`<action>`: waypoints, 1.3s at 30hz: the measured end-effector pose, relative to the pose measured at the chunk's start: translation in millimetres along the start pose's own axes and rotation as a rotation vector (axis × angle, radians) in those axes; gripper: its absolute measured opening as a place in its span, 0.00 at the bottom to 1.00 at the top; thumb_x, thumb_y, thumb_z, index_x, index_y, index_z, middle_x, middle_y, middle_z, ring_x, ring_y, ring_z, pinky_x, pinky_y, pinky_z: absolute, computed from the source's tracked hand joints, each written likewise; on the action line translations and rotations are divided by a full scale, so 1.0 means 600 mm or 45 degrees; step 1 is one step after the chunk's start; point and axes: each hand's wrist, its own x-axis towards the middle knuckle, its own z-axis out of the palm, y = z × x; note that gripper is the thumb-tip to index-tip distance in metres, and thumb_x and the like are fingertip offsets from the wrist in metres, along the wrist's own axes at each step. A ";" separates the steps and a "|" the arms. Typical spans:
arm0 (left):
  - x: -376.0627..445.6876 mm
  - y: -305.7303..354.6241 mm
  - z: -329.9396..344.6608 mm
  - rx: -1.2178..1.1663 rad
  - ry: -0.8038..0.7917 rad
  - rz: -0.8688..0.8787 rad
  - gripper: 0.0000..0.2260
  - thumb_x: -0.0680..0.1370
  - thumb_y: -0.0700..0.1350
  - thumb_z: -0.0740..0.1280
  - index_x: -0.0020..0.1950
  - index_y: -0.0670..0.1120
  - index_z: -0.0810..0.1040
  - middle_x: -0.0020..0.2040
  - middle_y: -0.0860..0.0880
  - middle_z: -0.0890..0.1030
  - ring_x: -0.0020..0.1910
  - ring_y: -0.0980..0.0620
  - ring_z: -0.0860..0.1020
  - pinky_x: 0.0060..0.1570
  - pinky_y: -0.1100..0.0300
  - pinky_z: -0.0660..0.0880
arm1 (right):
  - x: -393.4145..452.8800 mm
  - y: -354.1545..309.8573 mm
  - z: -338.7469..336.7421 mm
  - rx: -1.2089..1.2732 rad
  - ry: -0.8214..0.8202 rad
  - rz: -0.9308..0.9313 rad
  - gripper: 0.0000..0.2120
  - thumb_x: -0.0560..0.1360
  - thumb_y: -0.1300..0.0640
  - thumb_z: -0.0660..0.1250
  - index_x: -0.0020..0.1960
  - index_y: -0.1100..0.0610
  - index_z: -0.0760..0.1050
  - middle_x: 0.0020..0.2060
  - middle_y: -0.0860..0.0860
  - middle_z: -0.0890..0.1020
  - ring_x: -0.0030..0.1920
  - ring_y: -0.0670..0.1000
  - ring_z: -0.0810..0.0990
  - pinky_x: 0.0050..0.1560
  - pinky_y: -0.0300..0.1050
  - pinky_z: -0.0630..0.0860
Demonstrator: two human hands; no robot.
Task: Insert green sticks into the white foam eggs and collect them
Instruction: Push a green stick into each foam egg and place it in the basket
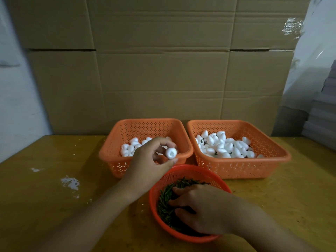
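My left hand hovers over the front rim of the left orange basket and pinches a white foam egg between thumb and fingers. Plain white eggs lie in that basket. The right orange basket holds several eggs, some with green stick ends showing. My right hand reaches into the round red bowl of green sticks, fingers curled down among them; whether it holds a stick is hidden.
All three containers stand on a yellow wooden table with white crumbs at the left. A tall cardboard sheet rises right behind the baskets. Stacked grey material sits at the far right.
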 end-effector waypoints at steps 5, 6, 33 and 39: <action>-0.007 -0.004 0.000 0.065 -0.018 0.023 0.14 0.72 0.39 0.78 0.50 0.56 0.80 0.50 0.64 0.82 0.50 0.61 0.82 0.47 0.70 0.77 | 0.000 0.001 0.001 -0.002 0.008 -0.001 0.20 0.82 0.46 0.57 0.73 0.44 0.70 0.78 0.49 0.64 0.71 0.54 0.71 0.71 0.47 0.68; -0.008 -0.005 0.000 0.067 -0.022 0.023 0.14 0.72 0.39 0.78 0.50 0.56 0.80 0.50 0.64 0.82 0.50 0.60 0.82 0.47 0.70 0.77 | 0.001 0.001 0.000 -0.002 0.010 -0.004 0.20 0.82 0.46 0.57 0.73 0.44 0.70 0.78 0.49 0.64 0.71 0.54 0.71 0.71 0.47 0.68; 0.000 0.009 -0.013 -0.475 -0.293 -0.278 0.13 0.74 0.36 0.75 0.53 0.47 0.77 0.57 0.49 0.85 0.54 0.52 0.83 0.49 0.60 0.79 | 0.001 0.004 0.003 -0.007 0.039 -0.019 0.20 0.82 0.46 0.57 0.73 0.44 0.70 0.78 0.50 0.64 0.72 0.55 0.71 0.72 0.49 0.67; 0.000 0.010 -0.011 -0.496 -0.307 -0.265 0.13 0.73 0.35 0.74 0.52 0.46 0.76 0.58 0.50 0.84 0.56 0.47 0.83 0.53 0.59 0.80 | 0.002 0.006 0.004 -0.007 0.044 -0.019 0.20 0.82 0.45 0.57 0.73 0.44 0.70 0.78 0.49 0.64 0.72 0.54 0.71 0.72 0.48 0.67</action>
